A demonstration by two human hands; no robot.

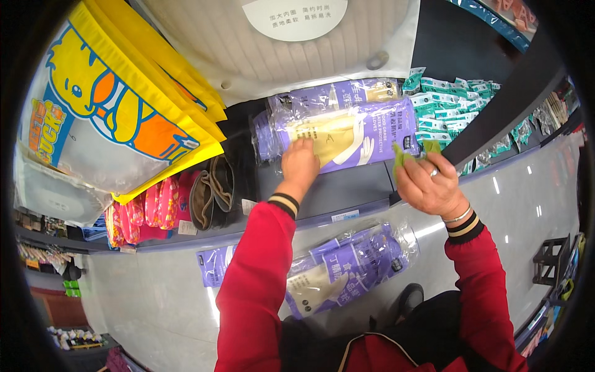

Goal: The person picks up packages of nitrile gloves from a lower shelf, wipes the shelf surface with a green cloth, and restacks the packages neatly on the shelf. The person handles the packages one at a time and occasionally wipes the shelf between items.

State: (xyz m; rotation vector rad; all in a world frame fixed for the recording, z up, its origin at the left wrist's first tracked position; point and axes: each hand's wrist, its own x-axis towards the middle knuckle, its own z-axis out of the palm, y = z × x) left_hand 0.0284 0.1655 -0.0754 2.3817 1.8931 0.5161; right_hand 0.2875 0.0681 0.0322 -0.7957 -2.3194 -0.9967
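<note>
My left hand (300, 162) lies on the front of a purple plastic pack of latex gloves (367, 128) on the dark shelf; its fingertips touch the film, and whether they pinch it I cannot tell. More packs of the same kind are stacked under and behind this one. A light green cloth (399, 158) is bunched in my right hand (427, 181), beside a black upright post (506, 102). Lower down, in front of my legs, sits a pile of purple glove packs (344, 274). Another purple pack (216, 265) lies left of the pile, partly behind my left sleeve.
Teal-and-white small packets (446, 109) fill the shelf to the right. Yellow-edged duck-print bags (116, 107) and a large pale bag (297, 51) hang at the shelf's back. Pink patterned items (144, 204) and dark rolled items (211, 190) stand left. A dark crate-like stand (551, 260) is far right.
</note>
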